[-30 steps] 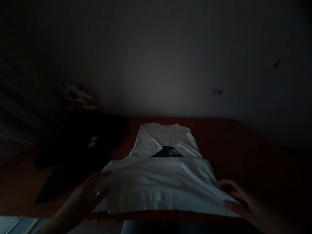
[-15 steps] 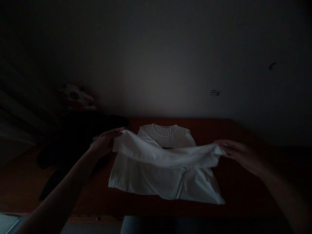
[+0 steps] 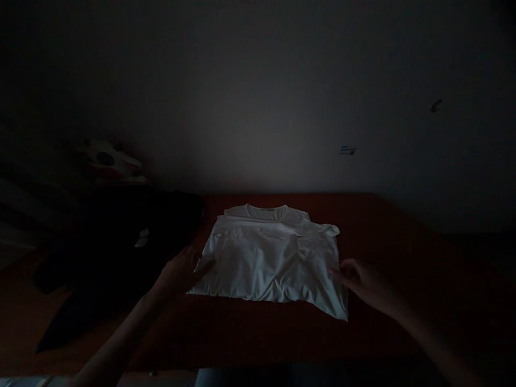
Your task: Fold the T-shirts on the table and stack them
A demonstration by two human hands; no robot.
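A white shirt [image 3: 270,258] lies on the reddish-brown table, its round neckline toward the wall and its lower part folded up over the body. Wrinkles run across the near edge, and a bit of cloth sticks out at the upper right. My left hand [image 3: 183,271] is at the shirt's left edge, fingers apart and holding nothing. At the right edge, my right hand [image 3: 357,277] has its thumb and fingers apart near the cloth, with nothing held between them.
Dark clothing [image 3: 121,252] is heaped on the left of the table [image 3: 242,336]. Behind it sits a white and red object [image 3: 110,161], dimly lit. A pale wall [image 3: 262,107] with a small label [image 3: 347,150] rises behind the table.
The raised strip of white cloth has been laid down over the shirt. Both hands have let go of it and moved lower and closer together, beside the shirt's edges.
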